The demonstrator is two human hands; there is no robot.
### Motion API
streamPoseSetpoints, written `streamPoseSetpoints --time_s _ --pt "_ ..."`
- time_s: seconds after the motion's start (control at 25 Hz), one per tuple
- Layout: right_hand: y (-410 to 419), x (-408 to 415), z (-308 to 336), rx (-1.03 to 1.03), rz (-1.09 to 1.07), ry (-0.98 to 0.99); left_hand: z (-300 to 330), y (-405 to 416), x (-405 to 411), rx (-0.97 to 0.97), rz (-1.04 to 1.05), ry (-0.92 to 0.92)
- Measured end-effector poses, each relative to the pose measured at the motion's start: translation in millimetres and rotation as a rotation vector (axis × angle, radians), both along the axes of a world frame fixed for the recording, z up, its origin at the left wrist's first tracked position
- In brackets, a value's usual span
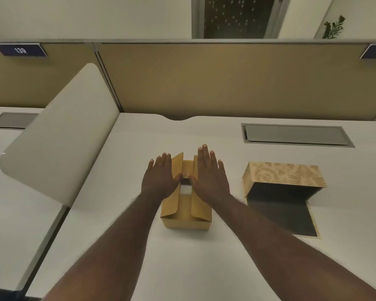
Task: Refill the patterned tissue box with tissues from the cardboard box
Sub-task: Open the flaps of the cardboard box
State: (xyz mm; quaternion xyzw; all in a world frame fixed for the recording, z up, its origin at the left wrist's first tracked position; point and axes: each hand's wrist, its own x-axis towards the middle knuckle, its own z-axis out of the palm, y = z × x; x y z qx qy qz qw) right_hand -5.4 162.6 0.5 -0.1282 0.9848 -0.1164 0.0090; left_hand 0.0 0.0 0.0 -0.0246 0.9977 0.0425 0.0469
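Note:
A plain brown cardboard box [186, 222] stands on the white desk in front of me, its two top flaps partly parted, with white tissue [186, 189] showing in the gap. My left hand [161, 177] lies flat on the left flap, fingers spread. My right hand [211, 177] lies flat on the right flap, thumb at the gap's edge. Neither hand grips anything. To the right lies the patterned tissue box [284, 173] on its side, its dark hollow inside facing me and its flap folded down on the desk.
The white desk [182, 268] is bounded by a tan partition wall [226, 83] at the back. A grey cable hatch [295, 135] is set into the desk at the back right. A rounded white divider [59, 137] stands on the left.

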Motion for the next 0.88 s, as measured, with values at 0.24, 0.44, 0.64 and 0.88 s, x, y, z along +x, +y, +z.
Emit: streamPoseSetpoints --time_s 0.24,0.44,0.64,0.88 --pt "-13.2 3.5 -14.2 -0.110 -0.122 -0.246 -12.3 9.6 1.9 0.116 0.003 -0.080" --pt "-2.2 -4.9 -3.6 -0.256 -0.162 -0.205 -8.7 5.2 0.1 0.318 0.132 0.013" --pt "29.8 -12.6 3.0 -0.490 -0.313 -0.181 -10.2 -22.8 -2.1 0.592 0.218 0.084" --pt "61.7 -12.1 -15.5 -0.569 -0.556 -0.203 -29.1 -60.0 -3.1 0.676 0.299 0.103"
